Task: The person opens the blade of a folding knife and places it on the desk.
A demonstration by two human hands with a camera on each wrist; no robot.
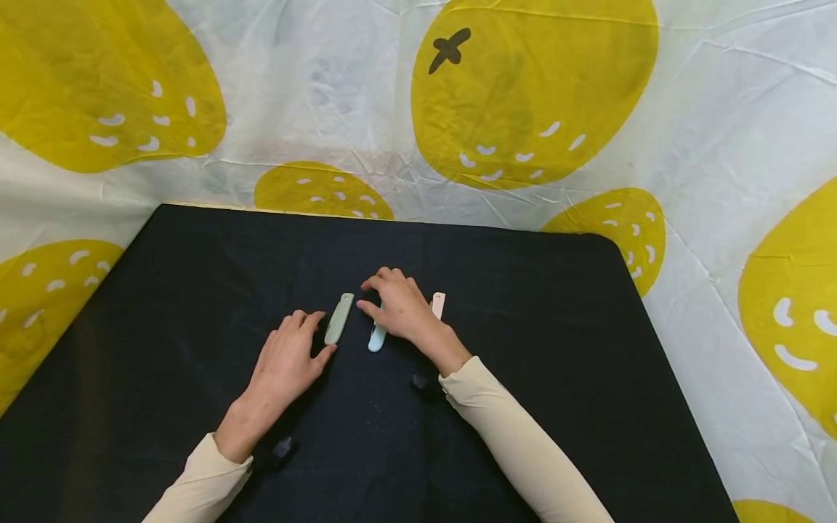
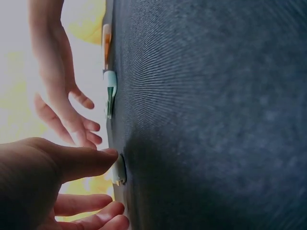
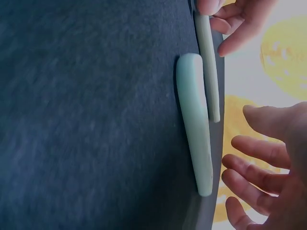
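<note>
Three slim folding knives lie on the black cloth. The pale green folding knife (image 1: 338, 319) is by my left hand (image 1: 288, 359); thumb tip is right at its near end and the other fingers spread along its left side. My right hand (image 1: 402, 305) hovers over the light blue folding knife (image 1: 376, 340), fingers loosely bent and apart from it in the right wrist view, where the blue knife (image 3: 194, 124) lies whole. The pale pink folding knife (image 1: 439, 305) shows only its far end beyond my right wrist; the rest is hidden.
The black cloth (image 1: 536, 327) covers the table. A white curtain with yellow fruit prints (image 1: 327, 87) hangs behind and along the sides. Small dark pieces, at the left wrist (image 1: 282, 449) and the right wrist (image 1: 421, 383), sit beneath the sleeves.
</note>
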